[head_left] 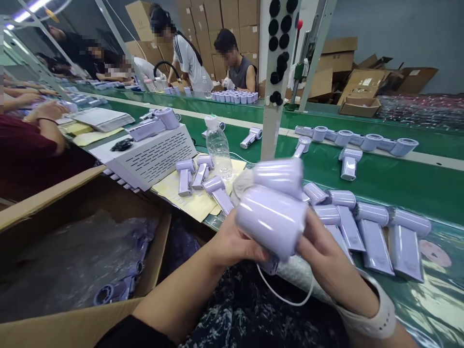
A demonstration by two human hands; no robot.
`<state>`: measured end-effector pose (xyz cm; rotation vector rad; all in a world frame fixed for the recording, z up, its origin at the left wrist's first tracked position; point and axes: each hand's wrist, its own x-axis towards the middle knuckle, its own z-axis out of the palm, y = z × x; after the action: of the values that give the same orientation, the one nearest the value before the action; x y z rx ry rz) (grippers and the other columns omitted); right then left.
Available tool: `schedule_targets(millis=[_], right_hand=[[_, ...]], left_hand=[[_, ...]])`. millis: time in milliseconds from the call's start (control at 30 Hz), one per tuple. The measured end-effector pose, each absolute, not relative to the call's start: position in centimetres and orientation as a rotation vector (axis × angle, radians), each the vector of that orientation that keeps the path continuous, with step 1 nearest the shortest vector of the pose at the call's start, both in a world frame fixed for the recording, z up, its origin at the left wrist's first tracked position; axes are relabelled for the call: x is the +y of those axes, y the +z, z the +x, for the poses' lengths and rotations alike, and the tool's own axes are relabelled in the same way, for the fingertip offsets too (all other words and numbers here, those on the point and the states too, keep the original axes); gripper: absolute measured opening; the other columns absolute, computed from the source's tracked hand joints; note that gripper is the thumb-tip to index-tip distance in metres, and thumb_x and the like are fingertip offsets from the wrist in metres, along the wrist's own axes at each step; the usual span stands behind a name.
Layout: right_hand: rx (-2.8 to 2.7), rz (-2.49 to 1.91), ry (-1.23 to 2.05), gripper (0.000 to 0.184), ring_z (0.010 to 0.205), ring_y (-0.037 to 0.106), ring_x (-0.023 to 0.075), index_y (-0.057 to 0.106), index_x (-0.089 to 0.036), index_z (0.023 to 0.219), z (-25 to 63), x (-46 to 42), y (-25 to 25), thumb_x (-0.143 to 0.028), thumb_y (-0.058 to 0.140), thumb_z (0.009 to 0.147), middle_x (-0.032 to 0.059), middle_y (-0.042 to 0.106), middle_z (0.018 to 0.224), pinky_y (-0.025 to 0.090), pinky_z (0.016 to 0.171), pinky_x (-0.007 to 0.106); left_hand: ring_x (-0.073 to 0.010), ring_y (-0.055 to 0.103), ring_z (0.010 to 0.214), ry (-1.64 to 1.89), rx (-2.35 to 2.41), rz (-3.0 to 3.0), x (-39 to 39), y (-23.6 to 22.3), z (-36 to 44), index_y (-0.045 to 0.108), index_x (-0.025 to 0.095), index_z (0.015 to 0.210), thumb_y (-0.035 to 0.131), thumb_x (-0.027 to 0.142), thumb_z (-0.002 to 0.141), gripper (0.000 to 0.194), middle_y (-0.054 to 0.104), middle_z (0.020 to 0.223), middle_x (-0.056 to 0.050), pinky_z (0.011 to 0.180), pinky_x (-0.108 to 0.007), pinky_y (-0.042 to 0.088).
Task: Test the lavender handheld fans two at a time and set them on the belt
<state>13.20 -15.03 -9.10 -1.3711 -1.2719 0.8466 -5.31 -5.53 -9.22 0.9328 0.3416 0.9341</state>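
Green work surface (398,181) runs left to right beneath a white post (272,130), with a workshop behind it. Nearest you, your left hand (228,244) and right hand (326,253) hold the lower lilac unit (271,220) from either side, raised above your lap. Grip: fingers curled around its rounded barrel on both sides. The upper lilac unit (279,176) sits just beyond and above it, blurred; which hand bears it, you cannot tell from this view.

Step in hand, as judged: handling two units together in the air. Demand on the next move: steady support under both barrels, since the glossy shells could slip or knock together. A white cable (290,304) loops below the hands and could snag.

Near left, an open carton (54,321) contains plastic film and lilac parts. Near right, a group of lilac units (373,244) lies side by side, handles towards you. Further left, three more units rest around yellow paper (165,186), beside a plastic bottle (219,150) and a vented metal box (152,157). Beyond, a lilac row (371,142) lies along the far strip; two co-workers (186,58) are at the far side, before stacked cartons (248,38).
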Motion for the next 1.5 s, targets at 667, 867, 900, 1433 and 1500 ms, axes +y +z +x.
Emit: schedule_targets(millis=[667, 867, 900, 1433, 1500], right_hand=[[-0.844, -1.154, 1.139, 0.029, 0.084, 0.064, 0.0202, 0.063, -0.029, 0.124, 15.1, -20.0, -9.6, -0.041, 0.07, 0.098, 0.0039, 0.069, 0.106, 0.057, 0.077, 0.033], [-0.813, -1.118, 1.156, 0.029, 0.082, 0.063, 0.0198, 0.067, -0.027, 0.117, 14.6, -19.2, -9.5, -0.042, 0.075, 0.094, 0.0043, 0.069, 0.102, 0.057, 0.074, 0.031], [-0.801, -1.101, 1.165, 0.028, 0.081, 0.064, 0.0197, 0.068, -0.027, 0.116, 14.6, -19.1, -9.5, -0.043, 0.076, 0.093, 0.0043, 0.069, 0.102, 0.057, 0.072, 0.031], [-0.681, -1.142, 1.19, 0.025, 0.067, 0.062, 0.0158, 0.07, -0.022, 0.102, 14.9, -19.0, -10.2, -0.046, 0.072, 0.095, 0.0034, 0.068, 0.09, 0.056, 0.056, 0.025], [-0.627, -1.166, 1.19, 0.026, 0.065, 0.061, 0.0149, 0.069, -0.021, 0.1, 14.6, -19.3, -10.0, -0.046, 0.071, 0.095, 0.0032, 0.067, 0.089, 0.055, 0.055, 0.025]], left_hand=[[-0.0151, 0.07, 0.078, 0.657, 0.132, 1.031, -7.3, -10.1, -1.4, 0.052, 0.022, 0.117, 0.078, 0.034, 0.089, 0.04, 0.062, 0.098, 0.0, 0.075, -0.033, 0.06], [-0.0164, 0.07, 0.077, 0.592, 0.168, 1.041, -7.2, -10.9, -1.0, 0.053, 0.02, 0.11, 0.079, 0.039, 0.088, 0.04, 0.069, 0.088, -0.002, 0.075, -0.033, 0.058], [-0.0161, 0.069, 0.075, 0.592, 0.172, 1.038, -7.1, -10.9, -1.0, 0.053, 0.02, 0.109, 0.079, 0.039, 0.087, 0.039, 0.069, 0.086, -0.002, 0.074, -0.032, 0.058], [-0.0119, 0.064, 0.068, 0.678, 0.199, 0.838, -6.9, -11.2, -0.6, 0.051, 0.022, 0.111, 0.08, 0.036, 0.084, 0.042, 0.059, 0.09, 0.003, 0.068, -0.032, 0.062], [-0.0123, 0.064, 0.07, 0.657, 0.169, 0.855, -7.0, -11.0, -0.6, 0.052, 0.022, 0.11, 0.079, 0.036, 0.085, 0.039, 0.059, 0.09, 0.003, 0.075, -0.037, 0.063]])
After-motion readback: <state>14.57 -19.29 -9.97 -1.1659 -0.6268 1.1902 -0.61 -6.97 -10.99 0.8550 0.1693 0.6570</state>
